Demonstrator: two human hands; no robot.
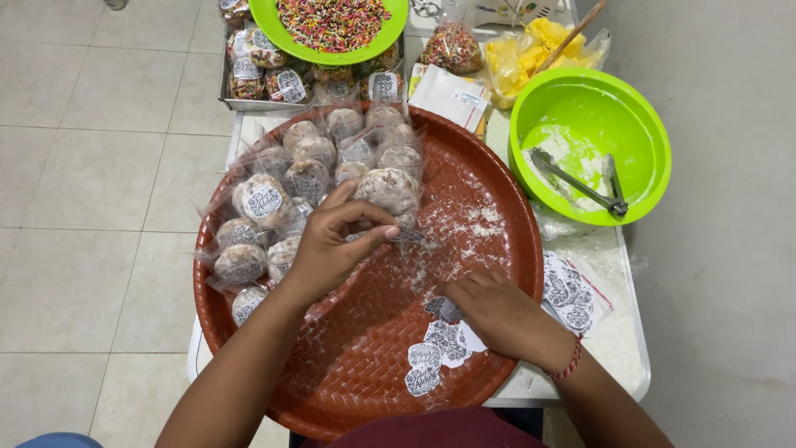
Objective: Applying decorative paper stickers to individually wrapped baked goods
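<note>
Left hand [332, 245] pinching a sticker [406, 236] against a wrapped ball [388, 189]; right hand [497, 309] pressed on stickers [435, 353] on the red tray [489, 174]. Beyond the tray, two green bowls [638, 124], one holding tongs [580, 181].

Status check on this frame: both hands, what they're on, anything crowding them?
Left hand pinching a sticker at a bagged snack ball. Right hand down on the sticker pile. Woven red tray crowded with bagged balls on the left; white crumbs mid-tray.
</note>
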